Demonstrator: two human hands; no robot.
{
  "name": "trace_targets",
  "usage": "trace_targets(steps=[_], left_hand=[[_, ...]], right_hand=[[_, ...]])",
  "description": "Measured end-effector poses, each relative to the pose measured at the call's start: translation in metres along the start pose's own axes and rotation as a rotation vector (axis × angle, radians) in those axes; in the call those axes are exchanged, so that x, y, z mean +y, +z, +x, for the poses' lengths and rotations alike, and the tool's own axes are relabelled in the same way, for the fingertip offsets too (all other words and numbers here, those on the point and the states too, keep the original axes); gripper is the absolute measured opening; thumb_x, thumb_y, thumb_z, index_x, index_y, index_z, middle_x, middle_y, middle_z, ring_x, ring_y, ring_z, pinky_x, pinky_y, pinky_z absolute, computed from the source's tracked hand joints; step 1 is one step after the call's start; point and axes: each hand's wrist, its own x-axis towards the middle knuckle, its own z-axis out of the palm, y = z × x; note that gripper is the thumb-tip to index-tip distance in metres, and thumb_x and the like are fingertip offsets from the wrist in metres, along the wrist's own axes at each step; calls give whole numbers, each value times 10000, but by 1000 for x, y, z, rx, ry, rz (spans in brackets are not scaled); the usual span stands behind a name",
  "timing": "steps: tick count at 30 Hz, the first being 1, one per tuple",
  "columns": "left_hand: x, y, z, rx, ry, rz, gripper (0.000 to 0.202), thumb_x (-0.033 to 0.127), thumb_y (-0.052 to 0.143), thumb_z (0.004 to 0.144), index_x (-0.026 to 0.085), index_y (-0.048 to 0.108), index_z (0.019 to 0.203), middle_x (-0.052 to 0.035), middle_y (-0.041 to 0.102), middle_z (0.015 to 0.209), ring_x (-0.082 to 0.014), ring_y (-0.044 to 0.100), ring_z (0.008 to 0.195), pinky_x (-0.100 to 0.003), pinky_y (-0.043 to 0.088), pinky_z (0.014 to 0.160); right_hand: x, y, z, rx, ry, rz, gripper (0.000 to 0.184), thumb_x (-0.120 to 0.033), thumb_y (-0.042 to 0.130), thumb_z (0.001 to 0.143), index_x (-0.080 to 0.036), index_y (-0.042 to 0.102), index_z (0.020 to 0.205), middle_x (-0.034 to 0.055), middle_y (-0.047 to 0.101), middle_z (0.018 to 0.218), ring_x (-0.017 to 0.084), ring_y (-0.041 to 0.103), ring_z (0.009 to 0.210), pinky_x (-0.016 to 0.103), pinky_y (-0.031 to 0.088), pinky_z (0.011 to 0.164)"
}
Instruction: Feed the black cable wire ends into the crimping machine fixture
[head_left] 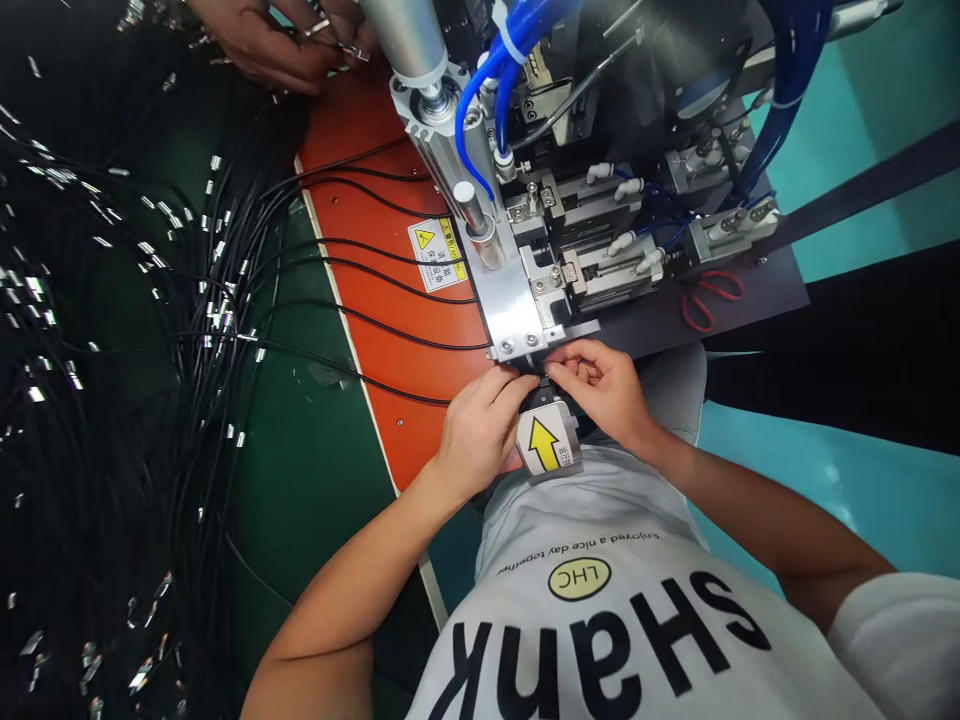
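Bench-top machine and two bare hands, seen from above. The left hand (480, 432) is reaching to the front edge of the machine (511, 312), at the centre of the frame, its thumb and fingers drawing narrowly together. A black cable (397, 388) is running from the left across the orange board (375, 340) and is disappearing at this hand; whether the fingers are gripping it cannot be told. The right hand (606, 392) is facing the left one just right of centre, with thumb and forefinger bending close together at the same edge; what, if anything, is lying between them cannot be told. Between and below the hands, a pale plate with a yellow arrow (550, 438) is sitting at the machine's front.

Above the first cable, further black cables (397, 321) are crossing the board and are ending under the machine's metal plate. A yellow-and-white warning label (437, 255) is lying beside that plate. Blue tubes (525, 35) are curving down at the upper centre, and red loop handles (711, 300) are lying right of centre on the dark base. At the left of the frame, a large bundle of cables with shiny metal ends (221, 320) is spreading over the green tabletop (300, 440). At the upper left, another person's hand (274, 45) is holding small metal-ended pieces.
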Motion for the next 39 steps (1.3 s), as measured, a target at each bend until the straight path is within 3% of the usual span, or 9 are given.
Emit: trace_targets(steps=[4,7,14,16,24,28,32,34,39], left_hand=[[0,-1,0,-24,0,10,301,95,432,941,155,610,1177,-99,640,1004,-186,606,912,-291,514,773],[0,-1,0,-25,9,29,299,102,417,952,149,615,1172,-103,649,1000,-188,610,910,-292,513,771],[0,-2,0,-34,59,112,302,155,398,982,142,604,1203,-121,661,1020,-209,622,940,-322,524,790],[0,-2,1,-31,69,103,302,185,411,979,136,599,1211,-128,658,1018,-216,619,933,-331,528,783],[-1,-2,0,-67,61,99,314,279,452,977,124,588,1213,-111,634,930,-215,585,840,-333,516,724],[2,-4,1,-71,53,121,299,234,427,989,117,584,1215,-114,635,940,-217,587,856,-339,526,743],[9,-11,3,-73,50,139,277,161,401,987,114,600,1175,-102,646,912,-201,603,832,-322,535,743],[10,-13,5,-63,53,142,276,154,400,984,111,607,1163,-108,657,919,-202,617,836,-321,541,745],[12,-16,5,-56,43,149,298,191,375,1003,115,620,1154,-114,670,920,-207,636,842,-325,547,734]], right_hand=[[-2,3,-7,66,-121,-138,97,-269,647,866,-179,684,856,8,587,795,91,445,556,268,398,578],[-2,0,-8,64,-87,-182,100,-269,623,879,-180,659,852,10,589,786,91,447,555,261,391,564],[-1,-7,8,-169,356,242,208,-352,658,831,-164,613,755,-31,519,637,75,399,488,237,299,461],[-2,-12,9,-221,397,283,231,-365,663,834,-153,623,750,-33,525,628,65,395,470,236,303,462],[5,-6,-25,-92,240,98,316,-481,668,862,-177,693,943,5,637,740,113,520,521,254,396,479],[-13,-3,-27,51,-19,-331,183,-355,615,912,-199,702,873,17,669,765,137,560,613,291,426,618],[-28,-10,-22,60,-218,-659,185,-281,553,938,-214,700,848,28,676,802,154,547,657,333,407,703],[-24,-14,-16,10,-160,-533,173,-304,569,924,-211,688,837,32,666,793,158,550,650,320,418,665],[-3,-20,2,-288,136,27,255,-453,629,874,-200,649,843,5,582,650,150,501,537,279,382,481]])
